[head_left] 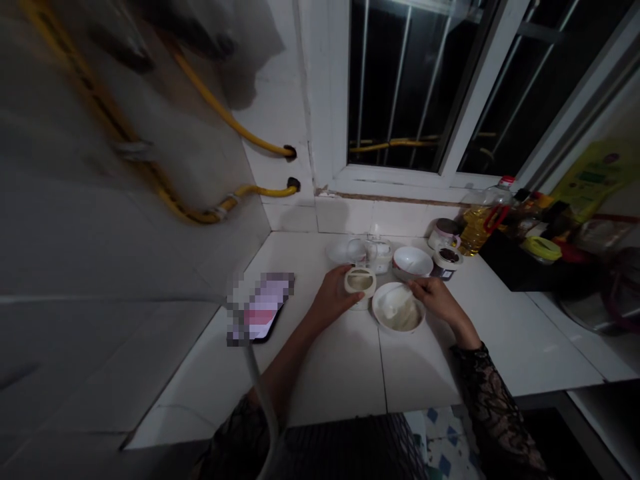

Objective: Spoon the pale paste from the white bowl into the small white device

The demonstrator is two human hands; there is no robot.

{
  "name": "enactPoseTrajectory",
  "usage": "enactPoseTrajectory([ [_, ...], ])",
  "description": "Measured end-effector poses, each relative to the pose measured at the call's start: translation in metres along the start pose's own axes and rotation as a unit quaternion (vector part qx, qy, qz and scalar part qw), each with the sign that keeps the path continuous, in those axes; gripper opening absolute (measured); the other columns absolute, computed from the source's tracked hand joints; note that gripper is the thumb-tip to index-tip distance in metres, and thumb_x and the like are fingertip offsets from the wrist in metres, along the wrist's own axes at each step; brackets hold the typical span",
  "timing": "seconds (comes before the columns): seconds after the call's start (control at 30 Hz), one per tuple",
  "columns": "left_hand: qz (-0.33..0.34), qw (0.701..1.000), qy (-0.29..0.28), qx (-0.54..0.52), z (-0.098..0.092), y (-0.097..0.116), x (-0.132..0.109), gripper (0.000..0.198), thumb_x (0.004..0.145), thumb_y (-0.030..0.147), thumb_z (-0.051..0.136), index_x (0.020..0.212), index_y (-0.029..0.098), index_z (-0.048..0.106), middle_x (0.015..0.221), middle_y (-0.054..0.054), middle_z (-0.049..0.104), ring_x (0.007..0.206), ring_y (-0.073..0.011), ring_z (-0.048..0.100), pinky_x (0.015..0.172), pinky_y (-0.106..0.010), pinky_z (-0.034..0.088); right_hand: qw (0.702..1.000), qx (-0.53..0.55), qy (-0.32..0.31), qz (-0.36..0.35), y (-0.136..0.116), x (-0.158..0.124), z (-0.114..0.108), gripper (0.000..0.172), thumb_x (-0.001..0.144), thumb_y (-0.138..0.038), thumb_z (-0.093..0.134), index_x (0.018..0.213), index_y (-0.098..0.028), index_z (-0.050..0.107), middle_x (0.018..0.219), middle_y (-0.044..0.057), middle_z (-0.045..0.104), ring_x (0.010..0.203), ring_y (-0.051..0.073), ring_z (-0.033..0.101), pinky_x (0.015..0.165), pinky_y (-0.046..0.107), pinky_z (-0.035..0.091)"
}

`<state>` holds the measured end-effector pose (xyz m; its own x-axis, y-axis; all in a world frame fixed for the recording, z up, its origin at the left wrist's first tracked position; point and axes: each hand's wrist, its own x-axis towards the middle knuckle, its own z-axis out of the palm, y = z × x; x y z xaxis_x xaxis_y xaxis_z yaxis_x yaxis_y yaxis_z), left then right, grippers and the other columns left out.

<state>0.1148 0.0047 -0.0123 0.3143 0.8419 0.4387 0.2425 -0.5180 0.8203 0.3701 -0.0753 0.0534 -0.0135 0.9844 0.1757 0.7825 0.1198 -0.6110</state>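
We count two hands, two white bowls, one round cream mould. The left hand [334, 297] lies forearm-in from the lower left, fingers clasping the mould [360, 283] on the tiled counter [330, 373]. The right hand [435, 300] reaches over the front bowl [399, 308], fingers pinching a white utensil [391, 298] lying in pale paste. The rear bowl [413, 262] sits just behind. The utensil's far end is hard to make out; one phone [260, 308] is pixelated.

white bowl [399, 329], black lace sleeve [493, 400], yellow gas hose [230, 120]
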Motion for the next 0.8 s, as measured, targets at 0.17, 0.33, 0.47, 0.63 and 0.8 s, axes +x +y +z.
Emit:
enactPoseTrajectory([
  [0.17, -0.005, 1.0, -0.009, -0.009, -0.001, 0.0, -0.001, 0.062, 0.072, 0.045, 0.073, 0.125, 0.021, 0.051, 0.133, -0.012, 0.055, 0.128, -0.0289, 0.049, 0.109, -0.047, 0.037, 0.998, 0.053, 0.023, 0.035, 0.009, 0.003, -0.004, 0.049, 0.081, -0.062, 0.04, 0.052, -0.022, 0.037, 0.05, -0.004, 0.034, 0.05, 0.01, 0.031, 0.049, 0.024, 0.025],
  [0.33, -0.01, 1.0, -0.013, -0.009, -0.001, 0.001, 0.0, 0.062, 0.072, 0.044, 0.074, 0.125, 0.021, 0.051, 0.133, -0.012, 0.055, 0.128, -0.0284, 0.049, 0.11, -0.047, 0.037, 0.993, 0.09, 0.027, 0.071, 0.017, 0.007, -0.002, 0.053, 0.076, -0.068, 0.042, 0.05, -0.022, 0.037, 0.047, -0.005, 0.033, 0.047, 0.009, 0.027, 0.047, 0.024, 0.022],
  [0.47, -0.016, 1.0, -0.013, -0.012, 0.0, 0.003, 0.0, 0.064, 0.071, 0.044, 0.074, 0.125, 0.019, 0.051, 0.133, -0.014, 0.054, 0.128, -0.0292, 0.048, 0.11, -0.048, 0.036, 0.992, 0.097, 0.026, 0.074, 0.02, 0.009, 0.0, 0.054, 0.073, -0.069, 0.044, 0.048, -0.022, 0.037, 0.046, -0.004, 0.034, 0.047, 0.009, 0.029, 0.047, 0.025, 0.023],
  [0.63, -0.013, 1.0, -0.011, -0.012, 0.0, 0.004, 0.0, 0.062, 0.071, 0.043, 0.074, 0.124, 0.019, 0.051, 0.132, -0.013, 0.055, 0.127, -0.0291, 0.049, 0.11, -0.048, 0.037, 0.99, 0.109, 0.034, 0.084, 0.021, 0.009, 0.001, 0.053, 0.073, -0.068, 0.045, 0.048, -0.022, 0.038, 0.044, -0.004, 0.035, 0.046, 0.009, 0.03, 0.046, 0.024, 0.023],
  [0.8, -0.002, 1.0, -0.01, 0.003, -0.001, 0.003, 0.0, 0.06, 0.072, 0.043, 0.074, 0.124, 0.022, 0.051, 0.13, -0.011, 0.057, 0.127, -0.0285, 0.051, 0.108, -0.047, 0.04, 0.987, 0.125, 0.036, 0.095, 0.025, 0.011, 0.002, 0.055, 0.072, -0.071, 0.046, 0.048, -0.022, 0.039, 0.043, -0.004, 0.035, 0.045, 0.009, 0.029, 0.043, 0.024, 0.021],
])
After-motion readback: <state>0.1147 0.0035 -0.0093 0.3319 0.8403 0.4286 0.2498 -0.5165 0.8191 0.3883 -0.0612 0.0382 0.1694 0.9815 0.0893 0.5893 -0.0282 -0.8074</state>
